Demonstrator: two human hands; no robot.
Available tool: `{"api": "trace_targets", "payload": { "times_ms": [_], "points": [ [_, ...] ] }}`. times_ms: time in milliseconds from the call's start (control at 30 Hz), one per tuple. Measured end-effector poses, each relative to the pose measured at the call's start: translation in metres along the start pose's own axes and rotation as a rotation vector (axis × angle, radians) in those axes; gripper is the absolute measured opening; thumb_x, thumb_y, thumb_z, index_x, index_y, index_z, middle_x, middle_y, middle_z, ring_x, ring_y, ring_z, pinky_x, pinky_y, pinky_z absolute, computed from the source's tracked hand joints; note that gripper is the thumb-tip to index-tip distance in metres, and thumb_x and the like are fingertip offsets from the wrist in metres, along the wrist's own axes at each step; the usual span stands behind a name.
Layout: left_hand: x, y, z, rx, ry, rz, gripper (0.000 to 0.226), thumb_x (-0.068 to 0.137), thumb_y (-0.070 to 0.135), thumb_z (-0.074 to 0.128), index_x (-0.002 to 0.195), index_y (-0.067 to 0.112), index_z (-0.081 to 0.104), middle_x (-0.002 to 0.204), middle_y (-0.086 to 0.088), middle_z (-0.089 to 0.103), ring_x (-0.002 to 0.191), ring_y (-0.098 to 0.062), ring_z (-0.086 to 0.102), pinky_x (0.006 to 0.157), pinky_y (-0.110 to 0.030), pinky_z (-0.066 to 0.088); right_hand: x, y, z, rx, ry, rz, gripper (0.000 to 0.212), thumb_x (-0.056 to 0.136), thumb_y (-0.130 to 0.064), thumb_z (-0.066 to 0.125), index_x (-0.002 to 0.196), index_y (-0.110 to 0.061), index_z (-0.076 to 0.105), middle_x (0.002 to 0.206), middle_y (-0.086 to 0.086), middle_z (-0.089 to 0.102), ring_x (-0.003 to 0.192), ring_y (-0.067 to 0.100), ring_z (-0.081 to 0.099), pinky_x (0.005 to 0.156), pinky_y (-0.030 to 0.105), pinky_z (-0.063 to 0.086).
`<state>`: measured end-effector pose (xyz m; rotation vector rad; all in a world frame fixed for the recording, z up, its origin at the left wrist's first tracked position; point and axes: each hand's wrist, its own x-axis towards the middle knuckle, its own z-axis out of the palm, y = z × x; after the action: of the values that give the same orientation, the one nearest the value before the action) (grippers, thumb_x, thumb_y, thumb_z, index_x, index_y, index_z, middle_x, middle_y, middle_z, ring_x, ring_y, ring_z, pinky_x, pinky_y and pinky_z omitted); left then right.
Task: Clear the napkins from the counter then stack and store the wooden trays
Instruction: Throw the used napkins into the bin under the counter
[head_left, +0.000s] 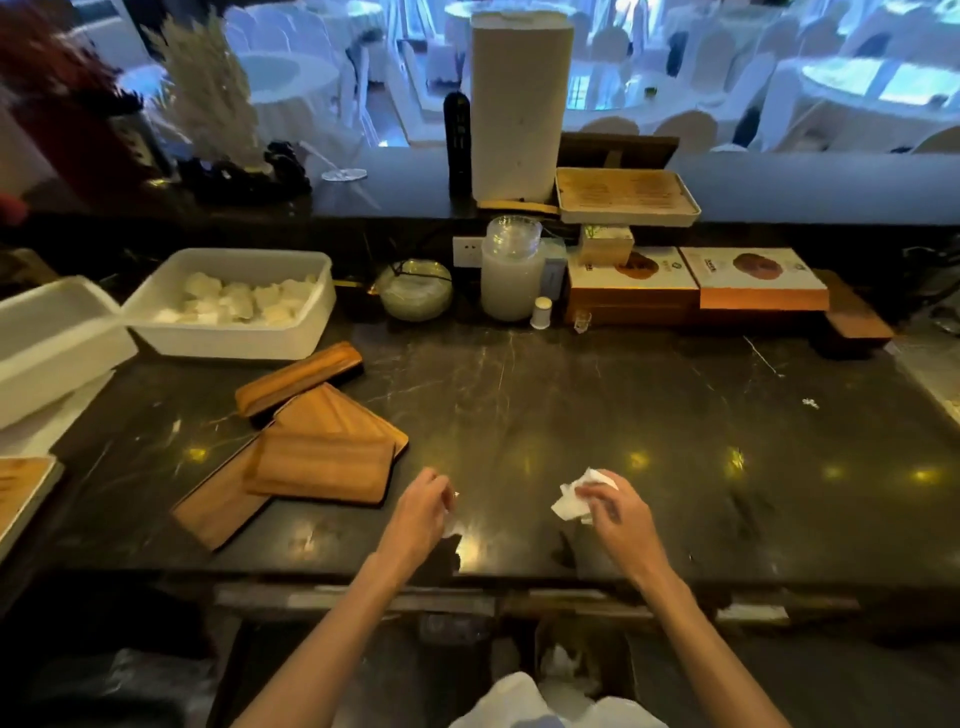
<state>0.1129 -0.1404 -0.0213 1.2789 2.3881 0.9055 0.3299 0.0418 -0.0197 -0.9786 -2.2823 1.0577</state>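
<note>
White crumpled napkin (574, 501) held just above counter (571, 415), near front edge. Wooden trays (317, 447) lie overlapping, askew, on counter's left part, unstacked.

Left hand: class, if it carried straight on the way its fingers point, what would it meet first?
The left hand points up and slightly right, across bare dark counter. The way looks free until the clutter at the back, probably the small white cup, though depth is unclear.
</note>
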Motion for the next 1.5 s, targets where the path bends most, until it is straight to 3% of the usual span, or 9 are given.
{"api": "trace_targets", "payload": {
  "times_ms": [133, 300, 500, 867, 1067, 1200, 1367, 1433, 1500],
  "points": [
    [-0.065, -0.001, 0.003, -0.072, -0.013, -0.046, 0.02, 0.084, -0.004, 0.045, 0.074, 0.011, 0.055, 0.084, -0.001, 0.047, 0.075, -0.02, 0.051, 0.072, -0.034, 0.044, -0.076, -0.013, 0.001, -0.008, 0.024, -0.057, 0.031, 0.084, 0.015, 0.055, 0.087, -0.01, 0.074, 0.108, 0.005, 0.068, 0.105, 0.014, 0.062, 0.093, 0.026, 0.048],
    [-0.127, 0.012, 0.017, -0.06, -0.21, -0.109, 0.031, 0.073, -0.011, 0.05, 0.09, 0.015, 0.052, 0.106, -0.01, 0.046, 0.1, -0.027, 0.047, 0.086, -0.037, 0.041, -0.166, -0.011, -0.016, -0.021, -0.005, 0.011, 0.034, 0.09, 0.006, 0.053, 0.094, -0.022, 0.071, 0.101, -0.012, 0.067, 0.099, -0.001, 0.06, 0.083, 0.007, 0.044],
    [-0.179, 0.018, 0.027, -0.159, -0.277, -0.191, 0.05, 0.079, -0.017, 0.044, 0.111, 0.022, 0.045, 0.122, 0.001, 0.029, 0.113, -0.017, 0.038, 0.09, -0.025, 0.035, -0.217, -0.004, -0.037, 0.005, -0.05, 0.13, 0.022, 0.088, 0.002, 0.059, 0.093, -0.019, 0.065, 0.1, -0.013, 0.058, 0.098, 0.004, 0.056, 0.079, 0.016, 0.042],
    [-0.228, 0.065, 0.05, -0.251, -0.206, -0.169, 0.027, 0.09, -0.001, 0.053, 0.109, 0.015, 0.061, 0.122, 0.003, 0.047, 0.115, -0.008, 0.045, 0.1, -0.026, 0.041, -0.221, 0.026, -0.066, -0.021, -0.175, 0.063, 0.026, 0.083, 0.004, 0.059, 0.078, -0.022, 0.062, 0.103, -0.003, 0.053, 0.096, 0.002, 0.052, 0.076, 0.013, 0.043],
    [-0.216, 0.115, 0.129, -0.193, -0.242, -0.199, 0.037, 0.083, -0.017, 0.049, 0.101, 0.012, 0.062, 0.119, -0.002, 0.051, 0.116, -0.016, 0.05, 0.102, -0.031, 0.041, -0.234, 0.1, -0.106, -0.007, -0.225, 0.164, 0.016, 0.09, -0.002, 0.058, 0.098, -0.015, 0.054, 0.114, 0.006, 0.045, 0.102, 0.007, 0.049, 0.081, 0.003, 0.041],
    [-0.207, 0.138, 0.2, -0.161, -0.327, -0.274, 0.04, 0.077, -0.02, 0.049, 0.099, 0.011, 0.061, 0.114, -0.004, 0.051, 0.111, -0.021, 0.051, 0.098, -0.033, 0.04, -0.24, 0.156, -0.118, -0.055, -0.24, 0.303, 0.009, 0.09, 0.0, 0.055, 0.09, -0.009, 0.056, 0.101, 0.008, 0.056, 0.097, 0.019, 0.052, 0.075, 0.012, 0.038],
    [-0.18, 0.114, 0.3, -0.169, -0.45, -0.325, 0.043, 0.078, -0.018, 0.048, 0.104, 0.014, 0.06, 0.116, -0.002, 0.048, 0.109, -0.022, 0.051, 0.092, -0.031, 0.041, -0.235, 0.241, -0.089, -0.057, -0.294, 0.447, 0.019, 0.084, 0.003, 0.053, 0.093, -0.012, 0.059, 0.099, 0.006, 0.057, 0.096, 0.015, 0.049, 0.078, 0.016, 0.036],
    [-0.17, 0.092, 0.343, -0.148, -0.48, -0.324, 0.041, 0.082, -0.015, 0.05, 0.111, 0.013, 0.06, 0.12, -0.006, 0.049, 0.11, -0.024, 0.052, 0.094, -0.033, 0.043, -0.233, 0.281, -0.063, -0.004, -0.309, 0.515, 0.025, 0.081, 0.01, 0.052, 0.089, -0.01, 0.063, 0.094, -0.002, 0.057, 0.098, 0.018, 0.053, 0.086, 0.016, 0.041],
    [-0.163, 0.064, 0.387, -0.098, -0.522, -0.286, 0.04, 0.086, -0.009, 0.052, 0.12, 0.011, 0.056, 0.125, -0.011, 0.049, 0.111, -0.027, 0.052, 0.095, -0.033, 0.042, -0.235, 0.325, -0.029, 0.079, -0.312, 0.6, 0.027, 0.079, 0.016, 0.05, 0.082, -0.008, 0.063, 0.092, -0.002, 0.056, 0.096, 0.029, 0.06, 0.083, 0.033, 0.054]
  ]
}}
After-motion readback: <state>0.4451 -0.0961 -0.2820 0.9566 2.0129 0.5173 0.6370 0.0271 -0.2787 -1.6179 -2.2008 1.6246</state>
